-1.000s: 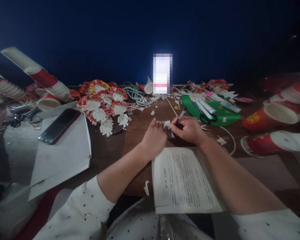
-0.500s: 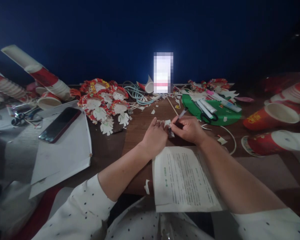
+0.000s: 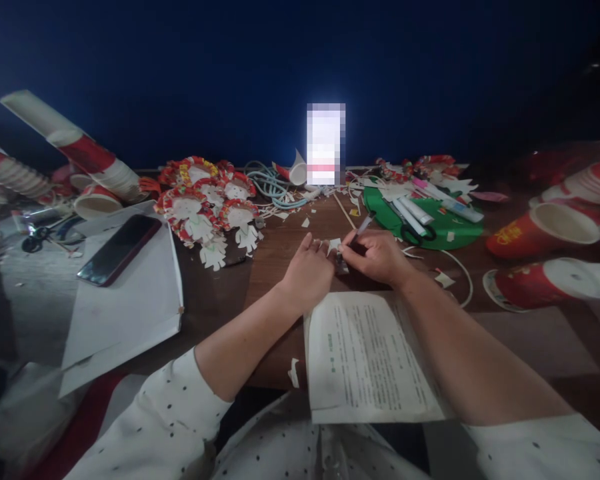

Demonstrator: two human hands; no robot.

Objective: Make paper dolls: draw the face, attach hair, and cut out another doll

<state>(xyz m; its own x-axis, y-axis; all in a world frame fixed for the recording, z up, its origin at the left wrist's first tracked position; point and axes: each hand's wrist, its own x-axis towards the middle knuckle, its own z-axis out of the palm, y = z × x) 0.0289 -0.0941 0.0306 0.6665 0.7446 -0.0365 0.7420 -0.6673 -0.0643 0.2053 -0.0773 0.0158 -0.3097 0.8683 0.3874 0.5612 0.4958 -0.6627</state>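
My right hand (image 3: 375, 257) is closed around a slim pen (image 3: 363, 225), its upper end leaning away to the right. The pen's tip points down at a small white paper piece (image 3: 336, 245) on the brown table. My left hand (image 3: 307, 270) lies beside it, knuckles up, its fingers holding the paper piece down. Both hands partly cover the piece, so any marks on it cannot be made out. Just below the hands lies a printed sheet or booklet (image 3: 365, 360) at the table's front edge.
Red-and-white paper crafts (image 3: 195, 207) pile up at the left, near a dark phone (image 3: 120, 250) on white sheets. A green disc (image 3: 460, 233) carries markers and black-handled scissors (image 3: 420, 235). Paper cups (image 3: 517, 233) lie at the right. A bright blurred screen (image 3: 325, 143) stands behind.
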